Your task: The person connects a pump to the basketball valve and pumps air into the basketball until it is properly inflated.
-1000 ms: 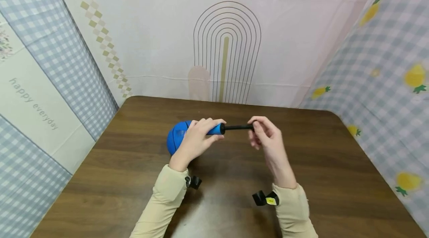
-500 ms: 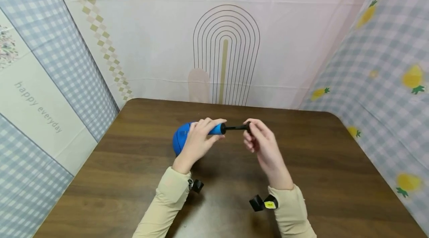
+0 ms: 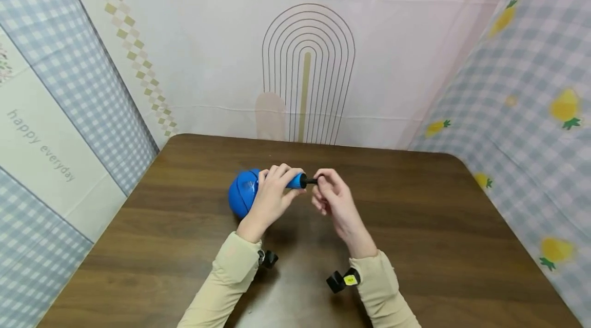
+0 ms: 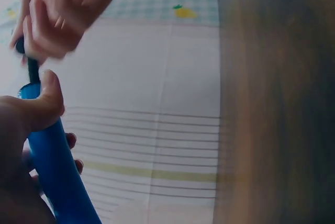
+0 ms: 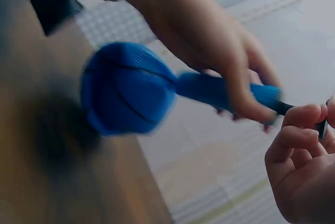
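Observation:
A blue hand pump (image 5: 201,88) points into a blue ball (image 5: 128,88) with black seam lines. In the right wrist view the ball's lower left side looks dented. My left hand (image 3: 270,197) grips the pump's barrel, fingers over the top and thumb below. Out of the barrel's right end comes a short stretch of black rod (image 3: 311,181). My right hand (image 3: 339,207) pinches the black handle (image 4: 20,45) at the rod's end between thumb and fingers. Pump and ball are held above the table, where the join between them is hidden by the left hand in the head view.
A brown wooden table (image 3: 438,225) lies under both hands. Behind it hangs a pale patterned cloth (image 3: 208,61), with checked cloths (image 3: 521,164) at the sides. A black wrist camera (image 3: 341,281) sits on each sleeve.
My right hand has moved left, pushing the rod into the barrel, so much less of it shows. The left hand keeps its grip, and the ball has shifted slightly.

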`<state>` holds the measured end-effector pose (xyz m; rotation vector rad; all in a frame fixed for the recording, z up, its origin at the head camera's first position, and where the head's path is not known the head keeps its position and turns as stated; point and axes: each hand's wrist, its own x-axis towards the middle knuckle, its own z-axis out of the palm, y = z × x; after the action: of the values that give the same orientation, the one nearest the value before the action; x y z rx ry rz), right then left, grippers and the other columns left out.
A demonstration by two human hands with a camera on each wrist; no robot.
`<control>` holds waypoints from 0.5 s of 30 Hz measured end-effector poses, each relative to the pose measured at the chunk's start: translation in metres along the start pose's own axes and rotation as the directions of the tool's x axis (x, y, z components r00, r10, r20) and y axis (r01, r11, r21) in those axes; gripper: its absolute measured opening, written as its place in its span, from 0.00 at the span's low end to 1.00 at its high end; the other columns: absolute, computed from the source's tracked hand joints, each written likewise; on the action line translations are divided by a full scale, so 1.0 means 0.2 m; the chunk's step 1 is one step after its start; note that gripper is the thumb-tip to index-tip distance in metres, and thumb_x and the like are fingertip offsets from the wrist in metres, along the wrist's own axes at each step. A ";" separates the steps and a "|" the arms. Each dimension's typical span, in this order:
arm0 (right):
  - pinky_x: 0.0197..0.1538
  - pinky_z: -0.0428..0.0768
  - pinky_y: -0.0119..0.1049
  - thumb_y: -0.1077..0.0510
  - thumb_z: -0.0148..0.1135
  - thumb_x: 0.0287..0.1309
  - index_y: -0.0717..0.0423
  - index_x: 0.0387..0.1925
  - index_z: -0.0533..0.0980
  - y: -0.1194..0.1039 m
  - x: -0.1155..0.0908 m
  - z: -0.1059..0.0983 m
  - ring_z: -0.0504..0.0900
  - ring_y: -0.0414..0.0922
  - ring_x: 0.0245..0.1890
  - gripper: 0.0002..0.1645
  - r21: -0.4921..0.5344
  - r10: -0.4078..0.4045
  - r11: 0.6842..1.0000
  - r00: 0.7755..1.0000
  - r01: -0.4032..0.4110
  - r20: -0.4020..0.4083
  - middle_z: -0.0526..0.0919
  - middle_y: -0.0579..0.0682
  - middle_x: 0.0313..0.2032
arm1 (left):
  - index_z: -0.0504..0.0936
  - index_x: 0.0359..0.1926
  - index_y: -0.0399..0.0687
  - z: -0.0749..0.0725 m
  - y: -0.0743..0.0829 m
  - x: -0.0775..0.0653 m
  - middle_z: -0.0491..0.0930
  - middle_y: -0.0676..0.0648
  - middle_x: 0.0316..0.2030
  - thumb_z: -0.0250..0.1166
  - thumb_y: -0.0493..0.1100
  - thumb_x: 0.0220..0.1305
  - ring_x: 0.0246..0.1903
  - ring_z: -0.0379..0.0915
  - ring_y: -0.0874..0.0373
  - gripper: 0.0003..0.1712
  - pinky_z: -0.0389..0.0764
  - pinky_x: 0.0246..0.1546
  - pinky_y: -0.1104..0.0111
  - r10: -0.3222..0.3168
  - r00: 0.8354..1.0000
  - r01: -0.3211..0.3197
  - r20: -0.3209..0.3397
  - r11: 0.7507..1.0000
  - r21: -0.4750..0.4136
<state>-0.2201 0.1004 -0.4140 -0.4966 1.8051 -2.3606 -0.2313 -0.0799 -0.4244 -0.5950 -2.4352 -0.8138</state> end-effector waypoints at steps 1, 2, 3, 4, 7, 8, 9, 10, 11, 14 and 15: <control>0.20 0.63 0.26 0.51 0.48 0.72 0.47 0.42 0.69 0.01 0.00 0.01 0.66 0.36 0.16 0.05 -0.007 0.015 1.000 1.000 -0.015 0.007 0.67 0.42 0.19 | 0.79 0.53 0.57 0.01 0.00 0.00 0.78 0.50 0.44 0.70 0.49 0.57 0.47 0.70 0.51 0.21 0.63 0.54 0.49 -0.001 1.000 0.001 0.004 1.000 -0.012; 0.20 0.63 0.26 0.51 0.48 0.72 0.46 0.43 0.69 0.01 0.00 0.01 0.67 0.36 0.16 0.05 -0.018 0.026 1.000 1.000 -0.025 0.010 0.67 0.42 0.20 | 0.79 0.53 0.57 0.01 0.00 0.00 0.78 0.50 0.44 0.70 0.49 0.57 0.48 0.71 0.51 0.22 0.63 0.54 0.49 -0.001 1.000 0.001 0.006 1.000 -0.020; 0.21 0.63 0.26 0.51 0.49 0.72 0.46 0.43 0.70 0.00 0.00 0.01 0.67 0.36 0.16 0.05 -0.034 0.034 0.999 0.999 -0.033 0.006 0.68 0.41 0.20 | 0.79 0.54 0.57 0.01 0.00 -0.01 0.78 0.50 0.44 0.69 0.49 0.58 0.47 0.72 0.51 0.22 0.64 0.55 0.48 0.003 1.000 -0.003 0.009 1.000 -0.026; 0.21 0.63 0.26 0.51 0.50 0.72 0.45 0.43 0.72 -0.01 -0.01 0.01 0.66 0.35 0.16 0.05 -0.040 0.038 0.998 0.999 -0.038 -0.002 0.69 0.41 0.20 | 0.78 0.54 0.57 0.01 -0.01 -0.01 0.79 0.50 0.44 0.69 0.50 0.59 0.47 0.72 0.51 0.22 0.66 0.55 0.48 0.008 1.000 -0.007 0.016 1.000 -0.020; 0.22 0.62 0.25 0.53 0.51 0.72 0.45 0.41 0.77 -0.07 -0.02 -0.02 0.65 0.34 0.16 0.09 -0.006 0.026 1.000 0.999 -0.026 -0.033 0.68 0.40 0.18 | 0.77 0.55 0.59 -0.01 -0.04 0.00 0.80 0.51 0.41 0.66 0.53 0.61 0.44 0.75 0.53 0.21 0.69 0.53 0.50 0.002 1.000 -0.002 0.029 1.000 0.007; 0.22 0.61 0.25 0.53 0.50 0.72 0.45 0.41 0.79 -0.10 -0.03 -0.04 0.64 0.33 0.15 0.10 0.010 0.008 1.000 0.999 -0.008 -0.040 0.68 0.39 0.17 | 0.76 0.55 0.60 -0.02 -0.05 0.00 0.80 0.52 0.40 0.65 0.55 0.62 0.42 0.75 0.53 0.21 0.69 0.52 0.50 -0.010 1.000 0.010 0.030 1.000 0.020; 0.22 0.59 0.26 0.54 0.49 0.72 0.46 0.39 0.78 -0.12 -0.03 -0.05 0.63 0.33 0.15 0.11 0.050 -0.016 0.999 0.999 0.019 -0.050 0.66 0.39 0.16 | 0.76 0.55 0.61 -0.03 -0.06 0.00 0.80 0.52 0.40 0.65 0.55 0.62 0.42 0.75 0.54 0.21 0.69 0.52 0.51 -0.028 0.999 0.027 0.028 0.999 0.026; 0.21 0.56 0.28 0.55 0.49 0.73 0.47 0.38 0.78 -0.14 -0.04 -0.07 0.62 0.33 0.14 0.11 0.088 -0.045 0.995 0.997 0.051 -0.066 0.65 0.40 0.16 | 0.75 0.55 0.62 -0.05 -0.08 0.01 0.80 0.53 0.40 0.64 0.56 0.62 0.42 0.75 0.55 0.20 0.69 0.51 0.51 -0.049 0.999 0.049 0.020 0.998 0.032; 0.20 0.54 0.30 0.56 0.48 0.73 0.48 0.36 0.77 -0.16 -0.05 -0.09 0.61 0.33 0.14 0.11 0.094 -0.079 0.992 0.993 0.088 -0.090 0.64 0.40 0.16 | 0.75 0.55 0.63 -0.06 -0.09 0.01 0.80 0.53 0.40 0.64 0.55 0.62 0.42 0.74 0.55 0.20 0.68 0.51 0.51 -0.070 0.998 0.069 0.009 0.997 0.029; 0.19 0.54 0.31 0.57 0.48 0.73 0.50 0.37 0.71 -0.19 -0.07 -0.12 0.63 0.35 0.14 0.06 -0.009 -0.135 0.991 0.979 0.135 -0.153 0.66 0.41 0.17 | 0.75 0.55 0.64 -0.08 -0.10 0.02 0.80 0.53 0.41 0.65 0.53 0.62 0.43 0.74 0.55 0.20 0.65 0.51 0.51 -0.095 0.995 0.095 -0.001 0.995 -0.002; 0.19 0.55 0.31 0.57 0.49 0.72 0.51 0.39 0.69 -0.19 -0.07 -0.12 0.65 0.36 0.15 0.03 -0.069 -0.135 0.990 0.978 0.126 -0.156 0.68 0.42 0.17 | 0.75 0.55 0.63 -0.08 -0.10 0.02 0.80 0.53 0.41 0.65 0.53 0.62 0.43 0.73 0.55 0.20 0.65 0.51 0.51 -0.082 0.997 0.082 0.008 0.997 -0.011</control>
<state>-0.2123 0.1375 -0.3848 -0.4568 1.9733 -2.5063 -0.2394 -0.1036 -0.4189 -0.5060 -2.4772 -0.8606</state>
